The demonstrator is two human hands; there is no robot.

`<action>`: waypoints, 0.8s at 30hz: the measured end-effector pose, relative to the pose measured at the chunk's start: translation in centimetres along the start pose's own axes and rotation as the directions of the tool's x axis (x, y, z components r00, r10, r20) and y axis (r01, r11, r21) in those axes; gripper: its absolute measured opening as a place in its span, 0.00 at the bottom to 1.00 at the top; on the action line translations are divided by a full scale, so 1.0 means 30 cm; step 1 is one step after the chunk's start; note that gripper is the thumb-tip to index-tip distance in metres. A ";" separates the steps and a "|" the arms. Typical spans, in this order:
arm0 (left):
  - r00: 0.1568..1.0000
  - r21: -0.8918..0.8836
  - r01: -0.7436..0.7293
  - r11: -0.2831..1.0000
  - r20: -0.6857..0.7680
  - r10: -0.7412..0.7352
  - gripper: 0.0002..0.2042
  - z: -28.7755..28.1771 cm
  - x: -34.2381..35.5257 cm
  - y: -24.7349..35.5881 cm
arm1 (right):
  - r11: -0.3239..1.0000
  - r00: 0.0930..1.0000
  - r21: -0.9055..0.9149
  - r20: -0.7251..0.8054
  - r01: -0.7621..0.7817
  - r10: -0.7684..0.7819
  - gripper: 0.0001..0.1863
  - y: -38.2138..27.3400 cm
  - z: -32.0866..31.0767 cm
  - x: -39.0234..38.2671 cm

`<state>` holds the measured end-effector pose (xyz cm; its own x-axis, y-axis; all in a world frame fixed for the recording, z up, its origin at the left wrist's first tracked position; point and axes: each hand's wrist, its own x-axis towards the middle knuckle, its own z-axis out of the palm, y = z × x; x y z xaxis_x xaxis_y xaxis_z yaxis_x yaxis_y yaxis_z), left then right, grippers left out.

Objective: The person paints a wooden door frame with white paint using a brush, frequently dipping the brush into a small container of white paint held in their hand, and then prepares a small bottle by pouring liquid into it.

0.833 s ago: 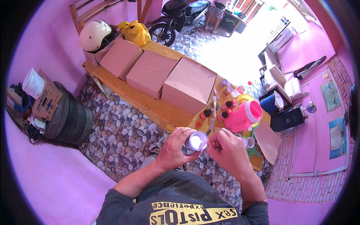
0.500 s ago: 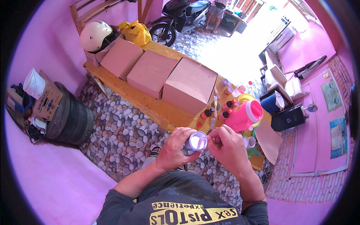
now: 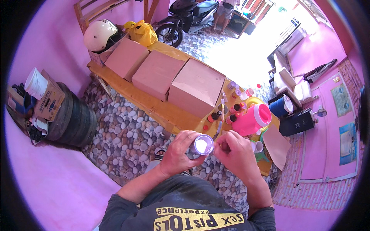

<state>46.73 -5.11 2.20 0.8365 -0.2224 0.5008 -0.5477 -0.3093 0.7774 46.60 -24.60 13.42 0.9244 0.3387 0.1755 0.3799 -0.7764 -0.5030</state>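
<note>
My left hand is wrapped round a small clear plastic cup held up in front of my chest. Its round mouth faces up and something white shows inside. Just right of the rim, my right hand is closed in a pinch with its fingers bent. Whatever lies between those fingertips is too small or hidden to make out. Beyond the hands, on the table, stand small dark bottles with red labels or caps, a pink jug with a lid and a few clear containers.
Three brown cardboard boxes line the long yellow-brown table. A white helmet and a yellow bag sit at its far left end. Stacked tyres stand at left. A motorcycle and a person are farther back.
A pale translucent piece that lay across the cup's mouth toward my right hand no longer shows there. Both hands stay in nearly the same place.
</note>
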 end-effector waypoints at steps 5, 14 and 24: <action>1.000 -0.026 0.000 1.000 0.011 0.000 0.31 -0.005 0.004 -0.005 | 0.996 0.999 0.080 0.018 0.038 -0.040 0.08 -0.020 0.035 0.018; 1.000 -0.017 0.015 1.000 0.006 -0.015 0.30 -0.011 0.011 -0.009 | 1.000 1.000 0.022 0.008 0.019 -0.020 0.08 -0.004 0.011 0.016; 1.000 0.000 0.021 1.000 0.022 -0.021 0.32 -0.014 0.021 -0.025 | 1.000 0.999 -0.004 -0.034 -0.005 0.005 0.07 0.013 0.023 0.043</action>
<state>47.69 -4.63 2.10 0.8472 -0.2364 0.4757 -0.5299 -0.3139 0.7878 47.91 -24.11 12.86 0.9270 0.3163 0.2014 0.3750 -0.7805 -0.5001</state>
